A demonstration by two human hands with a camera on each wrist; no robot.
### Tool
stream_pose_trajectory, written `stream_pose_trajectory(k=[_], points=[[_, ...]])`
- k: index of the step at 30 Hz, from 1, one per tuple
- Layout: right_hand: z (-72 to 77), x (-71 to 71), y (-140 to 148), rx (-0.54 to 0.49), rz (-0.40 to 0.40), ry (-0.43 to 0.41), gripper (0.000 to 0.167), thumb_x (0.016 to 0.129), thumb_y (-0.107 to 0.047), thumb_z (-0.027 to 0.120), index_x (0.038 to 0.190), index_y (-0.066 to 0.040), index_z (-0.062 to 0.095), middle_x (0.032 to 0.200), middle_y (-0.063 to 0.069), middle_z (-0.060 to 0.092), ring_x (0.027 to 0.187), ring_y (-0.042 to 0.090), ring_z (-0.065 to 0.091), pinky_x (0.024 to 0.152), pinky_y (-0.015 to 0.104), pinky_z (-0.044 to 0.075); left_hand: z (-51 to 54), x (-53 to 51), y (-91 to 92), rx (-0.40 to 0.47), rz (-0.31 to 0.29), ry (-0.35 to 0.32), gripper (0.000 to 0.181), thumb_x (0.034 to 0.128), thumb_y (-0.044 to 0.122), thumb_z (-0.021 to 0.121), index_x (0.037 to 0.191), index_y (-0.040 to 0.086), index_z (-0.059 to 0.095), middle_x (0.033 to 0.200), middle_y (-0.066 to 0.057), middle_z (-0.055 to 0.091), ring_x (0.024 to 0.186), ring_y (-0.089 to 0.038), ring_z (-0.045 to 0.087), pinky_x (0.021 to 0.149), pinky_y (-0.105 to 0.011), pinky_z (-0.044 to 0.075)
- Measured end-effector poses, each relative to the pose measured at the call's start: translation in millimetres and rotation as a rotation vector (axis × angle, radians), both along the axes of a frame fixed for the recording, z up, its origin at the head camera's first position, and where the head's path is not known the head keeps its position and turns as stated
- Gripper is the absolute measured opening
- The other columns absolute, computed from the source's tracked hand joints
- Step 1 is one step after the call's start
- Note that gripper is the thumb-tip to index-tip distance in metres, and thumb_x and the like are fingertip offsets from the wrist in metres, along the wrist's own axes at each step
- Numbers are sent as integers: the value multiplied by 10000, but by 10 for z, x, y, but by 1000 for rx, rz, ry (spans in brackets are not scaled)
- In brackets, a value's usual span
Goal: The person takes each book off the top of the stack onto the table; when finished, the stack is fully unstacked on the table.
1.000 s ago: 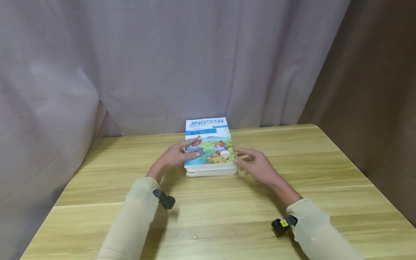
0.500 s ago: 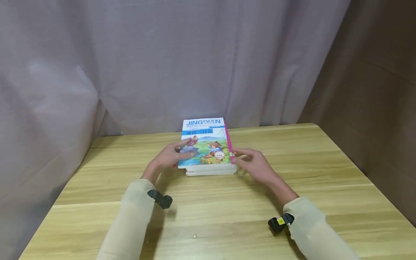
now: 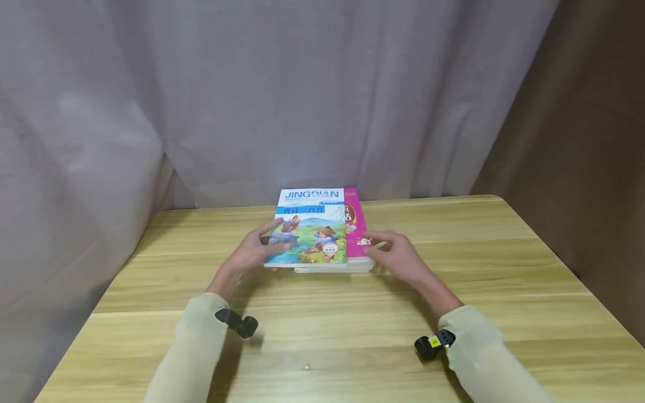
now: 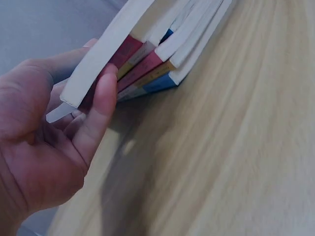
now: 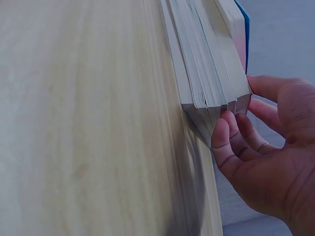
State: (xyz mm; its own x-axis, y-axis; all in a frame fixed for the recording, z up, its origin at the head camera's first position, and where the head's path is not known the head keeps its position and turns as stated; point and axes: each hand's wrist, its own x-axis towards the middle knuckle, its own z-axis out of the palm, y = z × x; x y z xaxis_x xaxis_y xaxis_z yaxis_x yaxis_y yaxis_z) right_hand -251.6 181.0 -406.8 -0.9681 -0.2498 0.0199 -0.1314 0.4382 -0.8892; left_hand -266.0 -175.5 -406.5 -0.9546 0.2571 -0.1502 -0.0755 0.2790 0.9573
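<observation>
A book with a blue and white JINGDIAN cover (image 3: 314, 232) lies shifted left on a stack of several books. My left hand (image 3: 248, 254) grips its left edge, thumb on the cover and other fingers beneath. In the left wrist view, that book's white page edge (image 4: 103, 54) stands out past the lower spines (image 4: 147, 69). Under it shows a pink-covered book (image 3: 355, 238), exposed along its right side. My right hand (image 3: 400, 258) rests its fingertips against the right side of the stack; the right wrist view shows them touching the lower books' page edges (image 5: 206, 59).
The stack stands near the back edge of a wood-grain table (image 3: 322, 336). Behind it hangs a grey curtain (image 3: 262, 101), with a darker brown one (image 3: 579, 168) on the right. A tiny pale speck (image 3: 307, 367) lies on the tabletop near the front.
My left hand has drawn the top book to the left, so its edge overhangs the stack and the pink cover beneath has come into sight. My right hand has stayed at the stack's right side.
</observation>
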Motion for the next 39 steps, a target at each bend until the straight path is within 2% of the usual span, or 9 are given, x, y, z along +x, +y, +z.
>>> stream_pose_trajectory(k=[2, 6, 9, 15, 17, 23, 27, 34, 39], points=[[2, -1, 12, 9, -3, 0, 524, 1021, -228, 710, 1504, -69, 585, 1380, 262, 577, 753, 300, 711, 632, 366, 620, -6, 18, -34, 41, 21, -28, 862, 987, 186, 762, 1686, 310, 272, 1418, -280, 616, 1002, -233, 735, 676, -358, 648], [9, 7, 45, 7, 2, 8, 524, 1016, -220, 716, 1499, -62, 589, 1338, 274, 588, 746, 295, 709, 636, 367, 622, -21, 27, -92, 90, 28, -53, 957, 982, 109, 752, 1712, 275, 157, 1331, -293, 673, 792, -199, 761, 598, -315, 621], [12, 3, 64, 0, 3, 9, 523, 1016, -217, 716, 1500, -65, 589, 1321, 272, 581, 738, 291, 710, 634, 361, 621, -37, 22, -126, 103, 20, -57, 969, 977, 99, 753, 1715, 257, 145, 1311, -269, 697, 821, -199, 773, 652, -316, 634], [-6, -18, 85, 10, -8, -6, 521, 1013, -229, 717, 1501, -90, 595, 1333, 256, 581, 751, 294, 710, 639, 360, 620, -93, 39, -144, 182, 9, -63, 935, 979, 59, 734, 1710, 246, 182, 1254, -150, 748, 967, -160, 766, 928, -275, 611], [-19, -23, 97, 18, -11, -9, 524, 1012, -232, 717, 1503, -96, 594, 1340, 255, 580, 761, 297, 709, 640, 360, 617, -120, 46, -142, 236, -3, -70, 924, 988, 27, 706, 1711, 233, 168, 1221, -109, 761, 976, -157, 765, 946, -292, 616], [-56, -53, 126, 19, -11, 5, 521, 1012, -234, 720, 1500, -95, 599, 1334, 256, 579, 754, 295, 706, 639, 353, 614, -144, 78, -130, 350, -11, -99, 935, 983, -37, 663, 1712, 263, 160, 1163, -22, 760, 935, -181, 776, 865, -347, 655], [24, -59, 140, 14, 1, -6, 518, 1012, -230, 721, 1495, -87, 601, 1323, 261, 589, 726, 295, 715, 631, 349, 611, -17, 151, -129, 399, 1, -120, 945, 974, -66, 646, 1712, 264, 156, 1217, -64, 756, 937, -197, 781, 860, -367, 660], [37, -67, 152, 8, 20, -3, 523, 1019, -241, 715, 1499, -74, 593, 1325, 268, 603, 721, 297, 716, 639, 356, 619, 81, 227, -178, 424, 31, -79, 958, 971, -96, 635, 1710, 290, 163, 1330, -157, 719, 941, -211, 792, 843, -381, 666], [62, -55, 168, -3, 30, 1, 528, 1023, -233, 711, 1501, -50, 582, 1313, 275, 613, 719, 298, 725, 657, 364, 628, 185, 287, -320, 435, 63, -47, 950, 979, -96, 627, 1710, 294, 163, 1250, -65, 749, 937, -198, 793, 828, -361, 667]])
